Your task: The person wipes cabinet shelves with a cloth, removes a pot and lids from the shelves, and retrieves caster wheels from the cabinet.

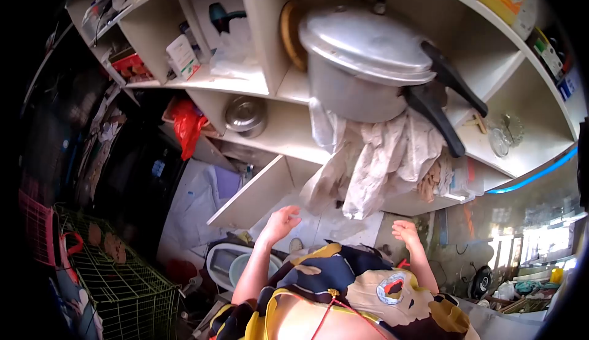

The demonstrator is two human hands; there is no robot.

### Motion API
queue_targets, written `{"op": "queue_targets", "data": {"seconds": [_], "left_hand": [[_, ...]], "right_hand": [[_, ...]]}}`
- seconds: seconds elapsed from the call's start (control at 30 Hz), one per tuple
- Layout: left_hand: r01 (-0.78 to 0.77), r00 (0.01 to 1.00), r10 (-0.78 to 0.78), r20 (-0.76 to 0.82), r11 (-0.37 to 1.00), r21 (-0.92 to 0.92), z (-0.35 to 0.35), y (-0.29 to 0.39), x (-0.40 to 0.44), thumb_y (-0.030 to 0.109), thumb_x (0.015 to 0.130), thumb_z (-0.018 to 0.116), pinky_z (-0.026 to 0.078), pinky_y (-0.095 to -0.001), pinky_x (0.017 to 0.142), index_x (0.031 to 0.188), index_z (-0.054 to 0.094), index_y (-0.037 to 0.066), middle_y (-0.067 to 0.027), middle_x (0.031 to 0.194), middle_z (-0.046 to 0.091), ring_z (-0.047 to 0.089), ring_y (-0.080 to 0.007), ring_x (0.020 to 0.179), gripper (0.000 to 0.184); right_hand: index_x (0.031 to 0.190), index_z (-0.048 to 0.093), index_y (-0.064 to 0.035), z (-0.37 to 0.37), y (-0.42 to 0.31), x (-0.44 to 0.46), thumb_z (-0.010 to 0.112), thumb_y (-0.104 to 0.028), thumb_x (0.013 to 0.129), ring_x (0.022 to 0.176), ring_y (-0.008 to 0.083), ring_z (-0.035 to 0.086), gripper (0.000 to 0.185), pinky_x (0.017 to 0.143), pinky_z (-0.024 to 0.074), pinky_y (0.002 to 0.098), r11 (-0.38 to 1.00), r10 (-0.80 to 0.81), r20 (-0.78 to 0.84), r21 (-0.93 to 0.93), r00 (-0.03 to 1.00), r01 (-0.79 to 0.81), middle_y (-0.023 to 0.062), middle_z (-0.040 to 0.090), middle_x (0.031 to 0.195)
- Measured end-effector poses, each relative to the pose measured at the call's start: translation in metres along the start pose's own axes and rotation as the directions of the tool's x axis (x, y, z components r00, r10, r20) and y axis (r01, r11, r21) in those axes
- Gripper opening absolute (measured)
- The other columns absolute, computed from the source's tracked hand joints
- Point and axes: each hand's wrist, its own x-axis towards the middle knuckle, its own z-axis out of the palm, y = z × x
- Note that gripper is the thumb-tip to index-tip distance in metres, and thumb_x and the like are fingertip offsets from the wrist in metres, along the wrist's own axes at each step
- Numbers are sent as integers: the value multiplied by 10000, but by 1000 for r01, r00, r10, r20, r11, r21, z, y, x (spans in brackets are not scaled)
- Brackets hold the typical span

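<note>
My left hand (283, 222) is raised in front of the lower cabinet, fingers loosely bent and holding nothing. Further right, my right hand (405, 232) is also up, its fingers half curled and nothing visible in them. Above and between them, a large aluminium pressure cooker (362, 82) with black handles sits on a shelf, its lid on. Crumpled whitish cloth or plastic (392, 156) hangs below the cooker over the shelf's edge, nearest to both hands but apart from them. A cabinet door (254, 196) stands ajar beyond my left hand.
A lidded steel pot (245, 116) and a red plastic bag (187, 125) are on the left shelves. A hair dryer (224, 16) lies higher up. Glassware (504, 134) stands at right. At lower left is a green wire cage (132, 272); basins (224, 266) lie beside me.
</note>
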Motion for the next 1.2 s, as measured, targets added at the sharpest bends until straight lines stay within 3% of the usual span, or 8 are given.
{"op": "queue_targets", "data": {"seconds": [0.33, 0.47, 0.67, 0.83, 0.9, 1.0, 1.03, 1.2], "left_hand": [[-24, 1000, 24, 17, 1000, -4, -63, -43, -3, 180, 790, 614, 488, -350, 771, 1142, 559, 34, -143, 1047, 618, 625, -267, 865, 384], [56, 996, -53, 67, 997, -45, -75, -61, -13, 180, 793, 616, 486, -351, 781, 1147, 558, 42, -136, 1055, 616, 625, -268, 879, 384], [111, 994, -113, -11, 986, -125, -89, -82, -20, 163, 802, 612, 487, -347, 782, 1167, 543, 45, -145, 1064, 610, 625, -258, 882, 390], [197, 958, -237, -161, 953, -228, -101, -83, -27, 105, 827, 610, 489, -306, 756, 1175, 538, 41, -119, 1033, 617, 607, -190, 843, 361], [243, 919, -311, -242, 931, -271, -104, -90, -33, 84, 837, 605, 485, -287, 765, 1179, 535, 37, -107, 1045, 614, 593, -160, 862, 353], [256, 836, -396, -379, 893, -370, -107, -97, -46, 104, 817, 608, 492, -325, 754, 1169, 535, 27, -148, 1057, 603, 617, -240, 876, 367], [250, 803, -421, -421, 880, -405, -109, -96, -50, 90, 817, 606, 489, -310, 743, 1170, 536, 26, -138, 1049, 604, 613, -212, 861, 367], [285, 635, -583, -507, 787, -547, -101, -98, -65, 80, 813, 593, 489, -303, 753, 1169, 542, 23, -129, 1033, 623, 607, -188, 865, 364]], "right_hand": [[1044, 629, -7, 151, -112, -26, 603, -99, 829, 792, 118, 615, 235, 693, 484, 249, 941, -294, 276, -86, 915, 328, 56, 663, 906], [902, 672, -17, 222, -182, -18, 643, -76, 780, 759, 106, 617, 138, 686, 490, 252, 779, -567, 264, -136, 780, 612, 54, 662, 806], [837, 680, -66, 320, -287, 44, 657, -102, 711, 657, 170, 608, 133, 631, 482, 282, 484, -783, 281, -287, 556, 827, 82, 637, 739], [825, 683, -100, 395, -359, 94, 629, -129, 724, 713, 217, 631, 118, 663, 497, 328, 340, -815, 338, -379, 471, 861, 73, 653, 795], [870, 684, -133, 426, -378, 118, 613, -174, 731, 801, 240, 637, 161, 719, 504, 359, 404, -724, 340, -497, 601, 768, 74, 662, 865], [922, 675, -87, 467, -396, 145, 611, -187, 728, 832, 255, 644, 227, 744, 508, 360, 326, -754, 300, -602, 585, 729, 114, 667, 903], [966, 666, -91, 476, -406, 148, 612, -228, 733, 903, 301, 621, 276, 788, 498, 388, 346, -695, 322, -634, 643, 692, 139, 654, 950], [1010, 655, -97, 514, -409, 197, 645, -311, 732, 949, 301, 605, 351, 808, 493, 398, 117, -723, 437, -685, 534, 719, 148, 640, 997]]}}
